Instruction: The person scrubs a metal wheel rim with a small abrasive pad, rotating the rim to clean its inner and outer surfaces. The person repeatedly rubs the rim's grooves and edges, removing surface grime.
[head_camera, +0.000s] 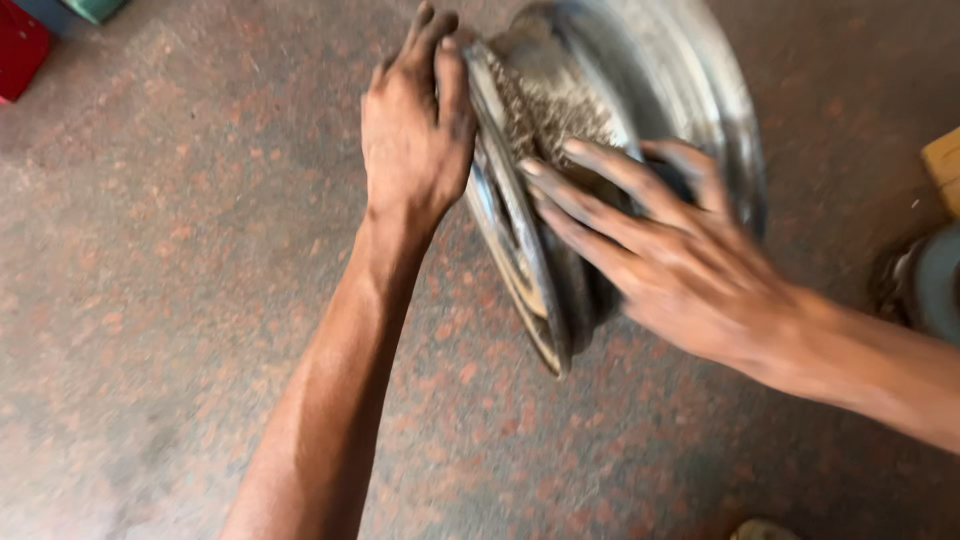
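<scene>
Standing on edge on the floor (180, 300), the steel wheel rim (640, 90) needs bracing. Left hand (415, 130) clasps its 9 o'clock lip; right hand (670, 255) lies flat, fingers spread (blurred), gripping nothing, steadying the barrel.

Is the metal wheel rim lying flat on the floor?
No, the metal wheel rim stands on its edge, with the left hand and the right hand on it.

Metal wheel rim (600, 110): bare, silver-grey, dull shine, standing on edge on the speckled reddish floor (180, 250), tilted. Outer lip faces the camera's left, the barrel runs back to the right. A rough, gritty grey patch shows on the upper barrel. Lower edge meets the floor; blurred in the far part.
</scene>
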